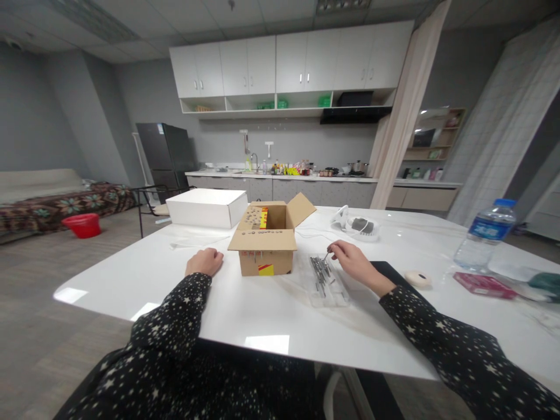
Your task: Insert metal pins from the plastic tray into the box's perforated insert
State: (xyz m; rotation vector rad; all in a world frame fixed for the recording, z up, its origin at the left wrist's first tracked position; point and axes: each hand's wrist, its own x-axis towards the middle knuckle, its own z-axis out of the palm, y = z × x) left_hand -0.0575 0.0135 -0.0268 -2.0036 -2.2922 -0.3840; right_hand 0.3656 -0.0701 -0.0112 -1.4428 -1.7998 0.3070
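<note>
My right hand point(349, 260) pinches a thin metal piece point(326, 255) just above a clear plastic tray point(336, 296). Several slim, silvery metal pieces point(321, 273) lie jumbled in that tray; their exact kind is too small to tell. To its left stands an open cardboard box point(266, 262), flaps spread, with red and yellow tape. Rows of small round metal ends dot the front and left flaps, and a few thin points hang below the front flap. Left of the box, my left hand point(205, 262) rests on the table, fingers curled in, with nothing visible in them.
A white box point(207, 208) stands behind on the white table point(236, 315). Right of the tray are a black flat object point(396, 274), a round pale case point(417, 279), a pink box point(483, 285) and a water bottle point(485, 236). A white device point(361, 227) sits behind.
</note>
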